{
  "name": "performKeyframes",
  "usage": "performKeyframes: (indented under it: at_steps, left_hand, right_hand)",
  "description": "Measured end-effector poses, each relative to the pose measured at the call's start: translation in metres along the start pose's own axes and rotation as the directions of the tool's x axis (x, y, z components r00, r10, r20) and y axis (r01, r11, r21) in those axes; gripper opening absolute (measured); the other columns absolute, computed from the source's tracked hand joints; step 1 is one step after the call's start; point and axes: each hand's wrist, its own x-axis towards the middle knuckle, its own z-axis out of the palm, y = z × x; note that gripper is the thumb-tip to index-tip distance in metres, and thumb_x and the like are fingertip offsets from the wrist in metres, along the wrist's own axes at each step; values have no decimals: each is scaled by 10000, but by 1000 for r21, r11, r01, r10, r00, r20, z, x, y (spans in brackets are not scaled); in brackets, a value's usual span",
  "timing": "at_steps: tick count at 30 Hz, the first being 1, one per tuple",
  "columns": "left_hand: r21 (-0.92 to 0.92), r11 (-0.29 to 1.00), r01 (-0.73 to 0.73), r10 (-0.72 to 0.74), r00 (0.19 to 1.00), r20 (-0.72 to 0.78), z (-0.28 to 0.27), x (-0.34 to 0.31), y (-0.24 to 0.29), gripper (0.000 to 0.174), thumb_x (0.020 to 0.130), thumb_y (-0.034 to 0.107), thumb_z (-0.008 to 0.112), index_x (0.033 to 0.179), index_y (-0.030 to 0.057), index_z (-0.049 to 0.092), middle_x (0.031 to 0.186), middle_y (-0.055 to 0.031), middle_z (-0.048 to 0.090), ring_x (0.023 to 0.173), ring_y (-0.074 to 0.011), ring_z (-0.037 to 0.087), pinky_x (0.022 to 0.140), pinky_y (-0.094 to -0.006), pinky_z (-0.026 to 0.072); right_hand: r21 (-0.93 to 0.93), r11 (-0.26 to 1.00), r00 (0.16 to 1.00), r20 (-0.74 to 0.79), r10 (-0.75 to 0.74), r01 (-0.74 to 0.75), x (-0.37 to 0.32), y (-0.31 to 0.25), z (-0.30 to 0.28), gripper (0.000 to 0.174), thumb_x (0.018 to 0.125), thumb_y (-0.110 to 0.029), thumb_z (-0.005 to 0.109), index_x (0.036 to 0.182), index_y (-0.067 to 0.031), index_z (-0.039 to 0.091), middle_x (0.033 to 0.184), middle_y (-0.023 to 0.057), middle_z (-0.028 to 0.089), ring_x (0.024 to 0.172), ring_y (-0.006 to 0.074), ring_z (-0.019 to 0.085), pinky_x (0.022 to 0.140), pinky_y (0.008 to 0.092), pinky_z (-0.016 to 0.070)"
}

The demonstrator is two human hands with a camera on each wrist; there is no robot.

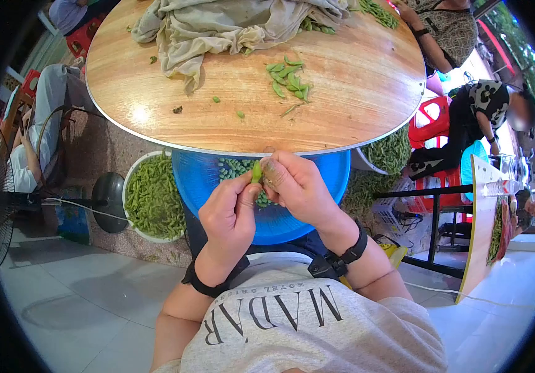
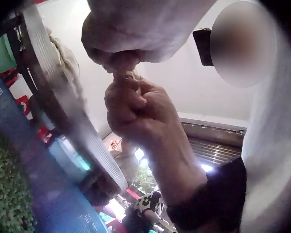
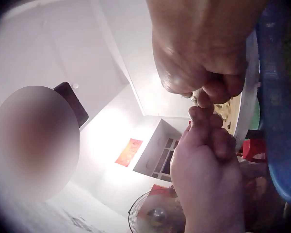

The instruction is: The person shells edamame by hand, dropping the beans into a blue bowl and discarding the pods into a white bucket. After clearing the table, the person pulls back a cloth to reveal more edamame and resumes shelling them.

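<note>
Between both hands, just off the table's near edge, is a green bean pod (image 1: 256,172). The left hand (image 1: 227,214) pinches it between thumb and forefinger. Fingers of the right hand (image 1: 298,186) are curled against the pod's other side, pinching it too. Below the hands sits a blue plastic basin (image 1: 289,231) with shelled green beans (image 1: 233,166) inside, partly hidden by the hands. The left wrist view also shows these beans (image 2: 7,187). In the right wrist view, the fingertips meet and mostly cover the pod.
A loose cluster of pods (image 1: 289,79) lies on the round wooden table (image 1: 155,112), near a crumpled cloth (image 1: 218,28). A white tub of pods (image 1: 154,199) stands left of the basin, with more pods (image 1: 387,152) to the right. Several other people sit around. A fan (image 1: 1,217) is at far left.
</note>
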Motion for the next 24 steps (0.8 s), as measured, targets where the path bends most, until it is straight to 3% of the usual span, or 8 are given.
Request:
performKeyframes:
  at_steps: [3, 6, 12, 15, 18, 21, 24]
  left_hand:
    - [-205, 963, 172, -180, 983, -21, 7, -4, -11, 124, 862, 76, 525, 917, -16, 587, 624, 1, 516, 470, -34, 391, 410, -170, 293]
    - [-484, 745, 459, -456, 880, 133, 1, 0, 0, 168, 891, 146, 491, 869, 5, 581, 609, 10, 502, 441, -21, 355, 383, -164, 249]
    - [-642, 426, 638, -592, 733, 336, -5, 7, -13, 180, 894, 174, 488, 815, 29, 561, 589, 12, 494, 429, -26, 348, 376, -165, 241]
    - [-616, 468, 633, -596, 741, 309, -3, 5, -15, 134, 877, 143, 517, 857, 21, 568, 594, 7, 510, 436, -29, 388, 371, -166, 270]
    - [-349, 788, 507, -455, 862, 224, -2, -2, -4, 98, 852, 101, 549, 873, 11, 582, 614, -7, 540, 452, -38, 432, 381, -170, 312]
    - [-125, 959, 254, -227, 954, 197, -6, -4, -15, 87, 830, 68, 573, 875, -4, 593, 628, -32, 561, 453, -51, 465, 388, -176, 348]
    - [-424, 676, 603, -497, 798, 342, -12, 4, -6, 96, 839, 77, 557, 833, -11, 595, 623, -52, 566, 413, -63, 444, 370, -177, 326]
  right_hand:
    - [9, 1000, 1000, -17, -8, 8, 0, 6, 3, 232, 923, -191, 434, 779, -23, 506, 581, -1, 482, 501, 49, 404, 448, 205, 337]
    - [-105, 988, 992, -37, -120, 116, -1, 16, 4, 191, 914, -160, 448, 820, -12, 523, 594, 3, 487, 512, 55, 420, 454, 207, 348]
    - [-403, 861, 943, 19, -332, 311, -3, 27, 4, 137, 883, -104, 494, 828, 13, 540, 618, 28, 507, 558, 67, 463, 489, 220, 387]
    - [-351, 898, 953, -44, -298, 265, -3, 31, 6, 152, 861, -121, 532, 776, 4, 534, 581, 75, 493, 515, 115, 454, 476, 257, 376]
    - [-210, 970, 983, -109, -148, 122, -2, 30, 1, 164, 851, -127, 550, 746, -2, 533, 563, 87, 492, 495, 128, 449, 466, 271, 372]
    - [-168, 983, 991, -98, -95, 77, -4, 23, 0, 157, 851, -122, 552, 751, -3, 536, 564, 71, 495, 504, 105, 444, 463, 263, 373]
    - [-280, 940, 972, -76, -224, 195, -9, 21, 5, 139, 841, -113, 562, 758, -5, 532, 578, 78, 505, 499, 127, 472, 459, 272, 386]
